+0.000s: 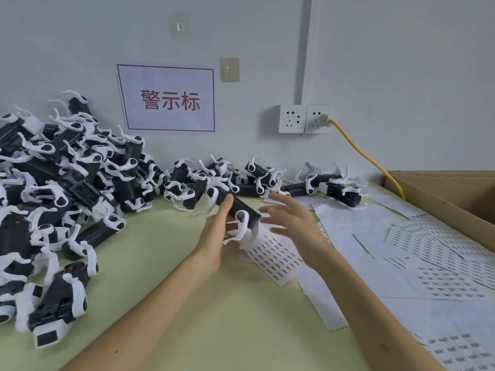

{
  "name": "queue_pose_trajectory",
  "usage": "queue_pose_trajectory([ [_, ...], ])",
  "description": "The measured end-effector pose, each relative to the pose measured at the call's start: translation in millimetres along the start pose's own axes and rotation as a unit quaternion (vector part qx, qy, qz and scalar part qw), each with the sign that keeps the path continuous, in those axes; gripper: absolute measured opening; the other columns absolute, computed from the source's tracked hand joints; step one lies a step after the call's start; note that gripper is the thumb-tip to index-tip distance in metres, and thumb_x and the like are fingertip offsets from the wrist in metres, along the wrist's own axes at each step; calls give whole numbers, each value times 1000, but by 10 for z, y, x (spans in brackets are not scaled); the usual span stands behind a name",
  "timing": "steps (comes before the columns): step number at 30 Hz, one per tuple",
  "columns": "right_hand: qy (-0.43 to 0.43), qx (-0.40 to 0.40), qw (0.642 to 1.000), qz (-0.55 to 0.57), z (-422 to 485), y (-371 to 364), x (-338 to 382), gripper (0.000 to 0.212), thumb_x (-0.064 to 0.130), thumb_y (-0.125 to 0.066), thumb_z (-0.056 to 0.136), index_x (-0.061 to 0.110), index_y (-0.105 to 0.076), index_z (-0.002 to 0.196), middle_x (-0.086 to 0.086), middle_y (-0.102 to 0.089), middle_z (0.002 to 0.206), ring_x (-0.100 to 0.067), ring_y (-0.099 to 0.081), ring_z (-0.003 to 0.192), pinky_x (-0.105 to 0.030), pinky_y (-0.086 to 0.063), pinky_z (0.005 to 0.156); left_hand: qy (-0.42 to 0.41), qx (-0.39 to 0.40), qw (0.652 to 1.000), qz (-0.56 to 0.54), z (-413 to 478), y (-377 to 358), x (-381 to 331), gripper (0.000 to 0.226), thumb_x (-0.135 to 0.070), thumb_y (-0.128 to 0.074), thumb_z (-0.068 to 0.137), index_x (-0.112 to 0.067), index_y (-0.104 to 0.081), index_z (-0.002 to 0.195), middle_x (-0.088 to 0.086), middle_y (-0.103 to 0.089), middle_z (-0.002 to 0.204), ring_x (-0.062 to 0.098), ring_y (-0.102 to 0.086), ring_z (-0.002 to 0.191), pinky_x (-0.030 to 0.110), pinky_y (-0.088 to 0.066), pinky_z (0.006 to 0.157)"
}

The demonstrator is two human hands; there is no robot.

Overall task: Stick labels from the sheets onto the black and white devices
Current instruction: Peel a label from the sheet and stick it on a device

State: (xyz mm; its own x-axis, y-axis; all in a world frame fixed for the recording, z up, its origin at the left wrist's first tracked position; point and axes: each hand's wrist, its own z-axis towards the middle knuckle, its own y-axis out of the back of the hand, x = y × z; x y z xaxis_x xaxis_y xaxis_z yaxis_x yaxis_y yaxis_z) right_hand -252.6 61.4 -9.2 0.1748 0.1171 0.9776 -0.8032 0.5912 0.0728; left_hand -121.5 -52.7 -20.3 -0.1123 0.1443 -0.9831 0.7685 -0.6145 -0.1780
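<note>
From the head camera: near the middle of the picture, the left hand (217, 236) grips a black and white device (242, 210), with the thumb on top and the fingers curled round its underside. The device is held tilted above the green table (187, 290).

Just beside it, at three o'clock, is the right hand (292, 223), blurred, with its fingers straight and apart and nothing in them. I cannot tell whether it touches the device.

A label sheet (278, 259) lies under the hands, and more sheets (428, 236) spread out toward four o'clock. A big pile of devices (53, 183) fills the nine o'clock side, and a row of devices (267, 178) lines the wall at twelve.

On the wall are a red-lettered sign (167, 99) and sockets (305, 119) with a yellow cable (367, 156). A cardboard box (442, 191) sits at two o'clock.
</note>
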Motion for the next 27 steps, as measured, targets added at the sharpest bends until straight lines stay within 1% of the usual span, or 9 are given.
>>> queue_pose_trajectory([
  [1,2,-14,990,-140,10,18,-36,45,22,-62,101,24,-49,144,0,-69,128,-17,-68,110,-30,-52,87,9,1,1000,-20,22,38,-18,40,-56,-56,97,-19,-70,93,-1,-71,82,17,-65,83,32,-46,70],
  [3,-21,-2,918,-395,31,4,-135,64,36,-66,97,25,-36,152,1,-59,139,-22,-57,126,-40,-43,103,36,4,998,-57,45,96,-51,34,-50,-60,97,-16,-64,97,6,-62,86,25,-58,87,32,-45,67],
  [5,-59,30,882,-466,25,-48,-190,78,45,-69,92,25,-28,155,-1,-55,142,-26,-51,131,-45,-31,113,47,8,995,-86,50,141,-74,35,-51,-59,97,-17,-62,86,10,-60,87,27,-57,84,31,-39,61],
  [8,-44,32,910,-412,50,-50,-220,76,30,-77,86,27,-35,149,3,-59,126,-19,-57,118,-40,-42,105,29,32,993,-107,61,170,-94,47,-55,-58,96,-17,-57,67,13,-59,85,31,-56,88,34,-34,61],
  [12,-18,-10,969,-247,40,-37,-177,65,6,-76,83,33,-48,134,8,-56,115,-13,-67,90,-33,-61,73,13,26,993,-114,36,134,-62,44,-49,-58,97,-21,-62,63,8,-56,73,26,-52,71,33,-32,63],
  [17,2,-71,981,-179,47,-3,-139,44,8,-73,84,36,-58,114,8,-66,105,-11,-71,77,-36,-63,68,-18,5,995,-97,18,114,-44,37,-53,-59,96,-25,-72,75,3,-67,76,19,-57,69,30,-40,62],
  [20,12,-92,984,-150,57,50,-113,32,10,-68,89,39,-66,102,2,-71,94,-15,-72,78,-27,-59,59,-5,-3,995,-102,14,141,-64,41,-62,-63,90,-29,-73,69,4,-69,77,20,-58,71,33,-40,67],
  [23,50,-108,984,-132,57,50,-88,34,8,-65,91,41,-72,97,8,-69,94,-10,-70,76,-19,-53,55,-10,102,985,-139,53,194,-46,72,-66,-58,91,-15,-53,40,11,-51,56,28,-49,60,35,-30,59],
  [27,91,-91,983,-130,40,4,-85,31,6,-73,88,33,-75,103,6,-69,87,-13,-67,81,-27,-57,70,-2,235,948,-216,8,156,-62,59,-54,-67,95,-11,-56,56,14,-51,63,32,-52,64,37,-30,58],
])
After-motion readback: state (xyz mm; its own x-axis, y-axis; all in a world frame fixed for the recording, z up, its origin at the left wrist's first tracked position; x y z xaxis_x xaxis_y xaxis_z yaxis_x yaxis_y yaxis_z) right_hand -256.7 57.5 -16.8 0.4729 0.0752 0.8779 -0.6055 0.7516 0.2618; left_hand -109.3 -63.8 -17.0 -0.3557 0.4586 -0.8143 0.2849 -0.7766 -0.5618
